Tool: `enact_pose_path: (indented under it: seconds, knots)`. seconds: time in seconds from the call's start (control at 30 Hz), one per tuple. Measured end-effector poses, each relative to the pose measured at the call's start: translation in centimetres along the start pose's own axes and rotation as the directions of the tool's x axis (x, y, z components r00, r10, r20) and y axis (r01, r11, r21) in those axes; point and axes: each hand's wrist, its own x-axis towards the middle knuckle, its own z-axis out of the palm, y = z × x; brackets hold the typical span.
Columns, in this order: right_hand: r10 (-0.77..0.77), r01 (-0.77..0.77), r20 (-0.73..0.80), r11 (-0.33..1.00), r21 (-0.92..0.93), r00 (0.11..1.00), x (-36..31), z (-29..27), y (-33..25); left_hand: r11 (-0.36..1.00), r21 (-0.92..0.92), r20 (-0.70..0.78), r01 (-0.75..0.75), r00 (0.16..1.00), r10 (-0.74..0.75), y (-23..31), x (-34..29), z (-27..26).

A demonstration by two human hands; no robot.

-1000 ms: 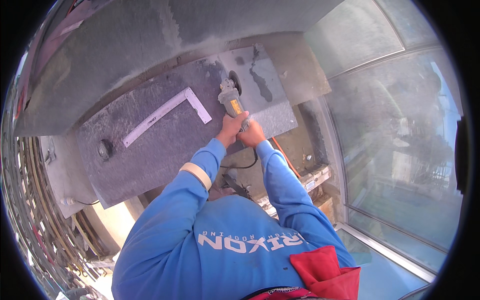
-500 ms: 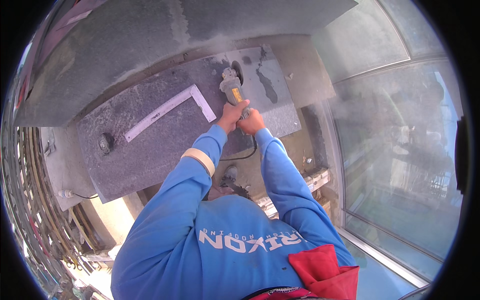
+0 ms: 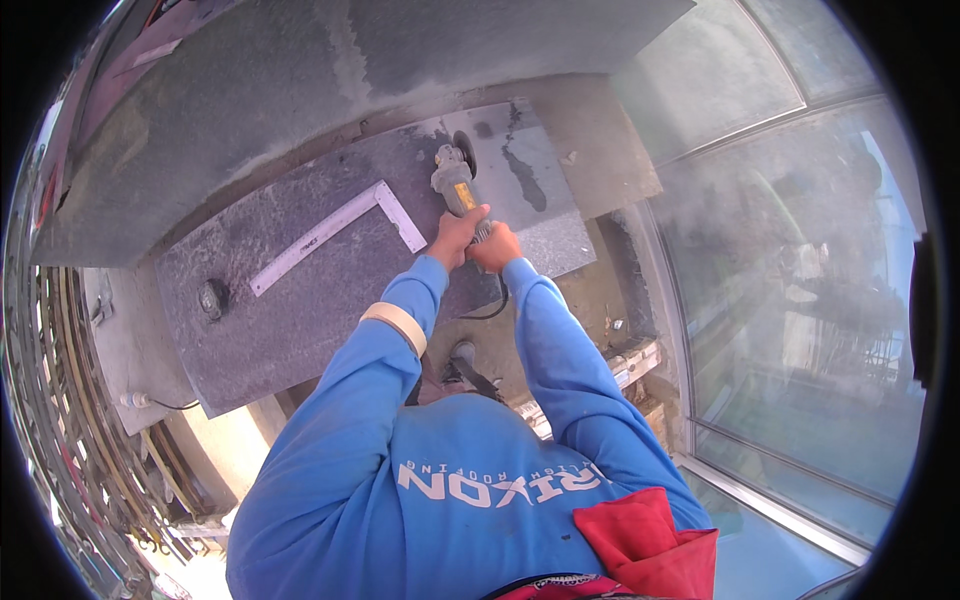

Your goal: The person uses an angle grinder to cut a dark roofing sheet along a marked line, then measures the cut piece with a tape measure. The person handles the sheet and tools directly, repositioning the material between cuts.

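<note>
Both of my hands are wrapped round an angle grinder (image 3: 457, 188) with a grey body and a yellow label. My left hand (image 3: 457, 236) grips its body, thumb along the top. Behind it, my right hand (image 3: 496, 246) closes round the rear end, where a black cord hangs down. The grinder's dark disc (image 3: 465, 150) stands on edge at the far part of a grey stone slab (image 3: 330, 300); whether it touches the stone I cannot tell. To the left of my hands a white try square (image 3: 322, 240) lies flat on the slab.
A dark round object (image 3: 213, 299) sits at the slab's left. Dark wet-looking streaks (image 3: 525, 170) mark its right part. A large grey panel (image 3: 270, 90) leans along the far side. Glass panels (image 3: 780, 260) rise on the right. A plug with a cord (image 3: 135, 400) lies at lower left.
The grinder and my hands have shifted very slightly left and nearer in the picture. My grip is the same, and the try square stays on the slab.
</note>
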Motion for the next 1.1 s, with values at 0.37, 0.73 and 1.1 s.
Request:
enact_pose_path:
  seconds: [0.37, 0.73, 1.1]
  knots:
    - [-0.312, 0.306, -0.211, 0.950, -0.059, 0.926, -8.5, -0.6, 4.0, 0.965, -0.006, 0.063, -0.261, 0.963, 0.261, -3.8, -7.3, 2.3]
    - [-0.392, 0.408, -0.112, 0.880, 0.246, 0.913, -20.7, -1.0, 6.5, 0.939, -0.246, -0.001, -0.240, 0.969, 0.247, -5.3, -19.0, 3.5]
    - [-0.662, 0.659, 0.001, 0.747, 0.094, 0.750, -25.0, 5.7, 5.2, 0.941, -0.104, -0.394, -0.321, 0.882, 0.257, -6.9, -28.0, -2.8]
